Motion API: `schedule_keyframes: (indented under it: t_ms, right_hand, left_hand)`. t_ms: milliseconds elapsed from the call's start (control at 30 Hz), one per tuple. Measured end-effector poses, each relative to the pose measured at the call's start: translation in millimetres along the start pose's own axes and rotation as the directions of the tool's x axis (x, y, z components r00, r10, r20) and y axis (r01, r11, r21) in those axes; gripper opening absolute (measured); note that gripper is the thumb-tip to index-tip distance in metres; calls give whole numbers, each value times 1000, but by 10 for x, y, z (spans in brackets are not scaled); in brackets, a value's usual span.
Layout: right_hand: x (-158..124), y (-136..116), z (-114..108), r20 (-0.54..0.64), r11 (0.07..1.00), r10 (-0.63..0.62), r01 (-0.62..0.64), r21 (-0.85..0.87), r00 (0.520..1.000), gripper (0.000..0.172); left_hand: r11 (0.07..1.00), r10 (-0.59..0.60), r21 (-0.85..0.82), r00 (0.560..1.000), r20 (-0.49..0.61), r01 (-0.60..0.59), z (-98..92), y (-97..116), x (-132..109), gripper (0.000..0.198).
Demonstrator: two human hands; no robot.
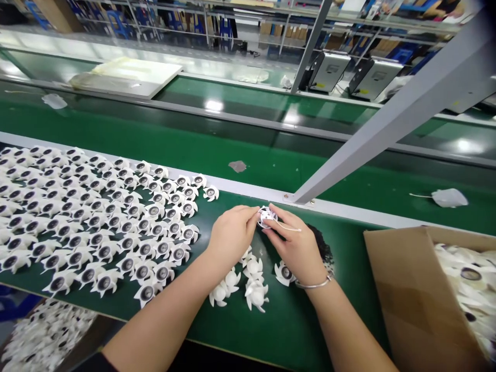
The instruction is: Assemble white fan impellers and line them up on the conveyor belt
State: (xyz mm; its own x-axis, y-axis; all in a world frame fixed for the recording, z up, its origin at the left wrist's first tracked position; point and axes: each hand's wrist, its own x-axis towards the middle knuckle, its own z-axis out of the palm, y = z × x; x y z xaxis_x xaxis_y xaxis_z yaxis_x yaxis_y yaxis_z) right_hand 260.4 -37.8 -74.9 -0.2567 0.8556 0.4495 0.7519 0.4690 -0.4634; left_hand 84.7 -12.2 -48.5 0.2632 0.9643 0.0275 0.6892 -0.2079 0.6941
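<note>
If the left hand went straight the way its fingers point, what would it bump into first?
The small white part, which the left hand seems to touch at its edge. Right behind that comes the right hand, though depth is hard to judge from one view.

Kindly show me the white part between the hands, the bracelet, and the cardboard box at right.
White part [266, 212]: head view, its round body.
Bracelet [313, 286]: head view, its band.
Cardboard box [406, 294]: head view, its side wall.
</note>
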Motion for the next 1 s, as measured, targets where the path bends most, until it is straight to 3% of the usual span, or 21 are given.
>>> schedule_keyframes:
  t_ms: [233,367,500,567,633,700,833,1000]
  right_hand:
    - [65,-69,-24,75,989,132,-136,53,988,20]
    - [31,-56,-120,125,992,93,-102,68,988,19]
    - [17,-12,-213,251,997,-40,21,78,967,18]
    - [21,47,-257,167,1000,-10,12,-10,986,29]
    - [16,136,-338,31,992,92,-88,-95,995,45]
    - [-10,237,-467,-15,974,204,-205,-97,979,46]
    - [-102,355,-730,159,948,315,-302,-100,936,14]
    - [-138,293,-712,402,957,291,-263,-124,868,18]
  left_hand:
    - [997,-36,-76,999,-19,35,68,-48,88,27]
    - [1000,-22,1,1000,2,22,23,5,27,28]
    - [986,-43,166,995,92,27,-179,30,-81,30]
    - [974,-71,224,988,134,39,-299,5,-127,27]
    - [967,-96,251,974,205,43,-381,-35,-157,28]
    - [967,-105,252,945,311,25,-406,-75,-169,35]
    - [984,-42,172,891,452,-41,-354,-104,-147,16]
    - [979,132,104,931,340,-177,-217,-70,-46,10]
